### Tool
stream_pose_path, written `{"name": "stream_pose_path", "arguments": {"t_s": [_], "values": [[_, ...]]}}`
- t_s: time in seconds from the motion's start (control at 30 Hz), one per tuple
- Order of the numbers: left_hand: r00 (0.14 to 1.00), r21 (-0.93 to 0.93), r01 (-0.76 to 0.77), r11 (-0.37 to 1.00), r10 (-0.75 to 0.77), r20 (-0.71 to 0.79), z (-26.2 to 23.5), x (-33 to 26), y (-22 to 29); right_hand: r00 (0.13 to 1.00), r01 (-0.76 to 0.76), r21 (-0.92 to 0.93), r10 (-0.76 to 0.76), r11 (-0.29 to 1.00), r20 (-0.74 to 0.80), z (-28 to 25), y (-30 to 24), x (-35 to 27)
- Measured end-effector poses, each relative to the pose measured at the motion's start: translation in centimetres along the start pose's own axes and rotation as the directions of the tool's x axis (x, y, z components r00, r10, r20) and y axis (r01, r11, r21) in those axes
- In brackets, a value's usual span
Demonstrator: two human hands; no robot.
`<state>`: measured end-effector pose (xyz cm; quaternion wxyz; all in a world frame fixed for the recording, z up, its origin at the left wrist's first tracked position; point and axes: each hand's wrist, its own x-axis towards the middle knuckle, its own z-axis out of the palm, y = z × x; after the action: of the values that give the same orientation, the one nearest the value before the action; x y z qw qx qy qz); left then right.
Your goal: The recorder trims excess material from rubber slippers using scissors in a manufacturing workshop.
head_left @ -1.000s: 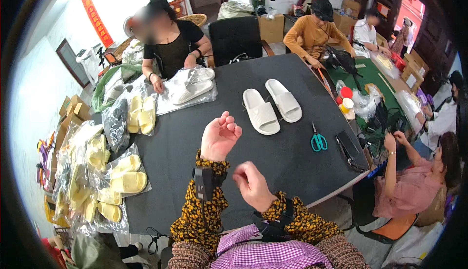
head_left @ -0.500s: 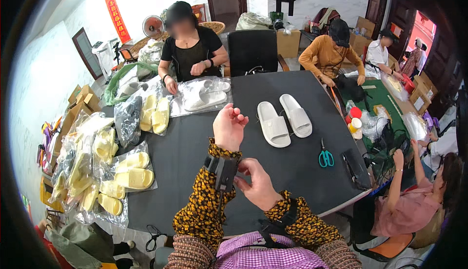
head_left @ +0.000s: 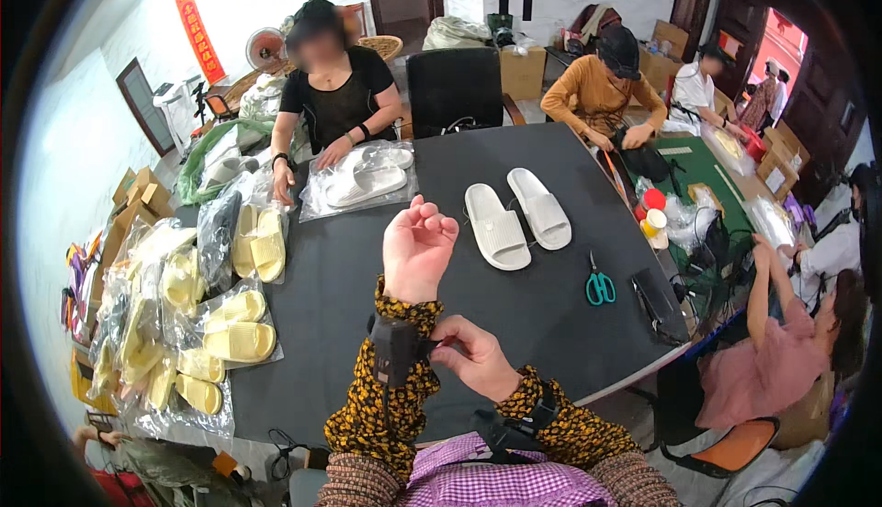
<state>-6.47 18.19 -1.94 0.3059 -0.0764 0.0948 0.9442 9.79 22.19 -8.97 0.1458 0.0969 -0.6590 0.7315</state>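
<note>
Low in the middle of the frame the person's left hand (head_left: 418, 248) is lifted above the desk (head_left: 542, 323), palm turned up and fingers loosely curled, its grip closed on nothing. A black wrist strap (head_left: 395, 349) sits around the left forearm just below that hand, over a yellow and black patterned sleeve (head_left: 381, 411). The right hand (head_left: 478, 357) lies just beside it, to the right, thumb and forefinger pressed together, pinching the end of the strap. A second black band shows on the right wrist, lower down.

Above and right of the hands, near the middle of the dark desk, a pair of white slippers (head_left: 516, 218) lies side by side, soles down. Right of centre a pair of green-handled scissors (head_left: 599, 285) rests flat, with a black pouch (head_left: 657, 300) just beyond it toward the desk's right edge.

Down the left of the frame yellow slippers in clear bags (head_left: 197, 314) are heaped along the desk. At the upper left a person in black (head_left: 335, 103) sits with both hands on a clear bag of white slippers (head_left: 363, 181). Upper right, a person in an orange top (head_left: 602, 94) bends over dark work, and at the lower right a person in pink (head_left: 781, 351) sits beside the desk.
</note>
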Motion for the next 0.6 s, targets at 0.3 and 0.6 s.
{"name": "stream_pose_path", "arguments": {"t_s": [0.3,0.6], "values": [[0.995,-0.190,0.068,0.980,-0.052,0.086,-0.1,-0.8,1.3,0.984,-0.119,0.005,0.117,0.993,0.138,0.0,-1.9,-0.2],[0.992,-0.202,0.059,0.978,-0.035,0.120,0.3,-2.1,1.6,0.958,-0.123,0.011,0.116,0.992,0.263,0.3,-2.4,-1.6]]}}
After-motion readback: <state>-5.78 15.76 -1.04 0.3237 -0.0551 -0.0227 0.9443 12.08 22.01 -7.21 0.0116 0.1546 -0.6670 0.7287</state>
